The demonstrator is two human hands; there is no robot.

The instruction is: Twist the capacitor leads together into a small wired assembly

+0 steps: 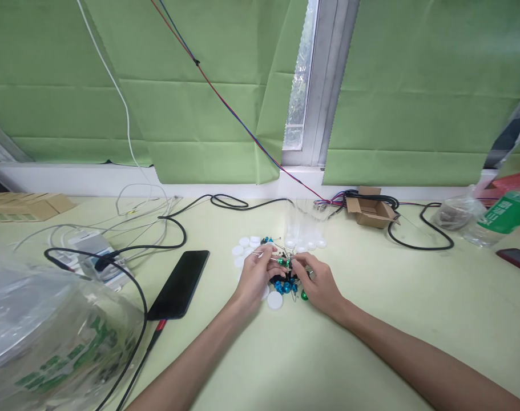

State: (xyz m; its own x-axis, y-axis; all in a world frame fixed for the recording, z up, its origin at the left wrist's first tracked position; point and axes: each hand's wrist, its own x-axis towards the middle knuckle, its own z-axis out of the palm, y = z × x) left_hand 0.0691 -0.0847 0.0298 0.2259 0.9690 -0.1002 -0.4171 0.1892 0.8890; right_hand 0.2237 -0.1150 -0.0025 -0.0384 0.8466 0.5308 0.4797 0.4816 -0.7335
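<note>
Between thumb and fingers my left hand [257, 278] pinches a thin metal piece with shiny green bead-like parts [283, 261]. At its right end the fingertips of my right hand [322, 283] are closed; what exactly they grip is too small to make out. Just under both hands lies a small pile of shiny blue bead-like parts [286, 287], mixed with black bits and thin wires. A loose green part [303, 295] rests beside my right hand. Round white caps [275, 300] lie around my left hand, some partly covered by it.
Clear tubes with white ends [300, 228] stand behind the pile. A phone [180, 284], a power strip [97, 257] and a large plastic bag [54, 337] are at left. Black cables [229, 201] cross the back. An open cardboard box [373, 214] and a bottle [497, 220] stand at right.
</note>
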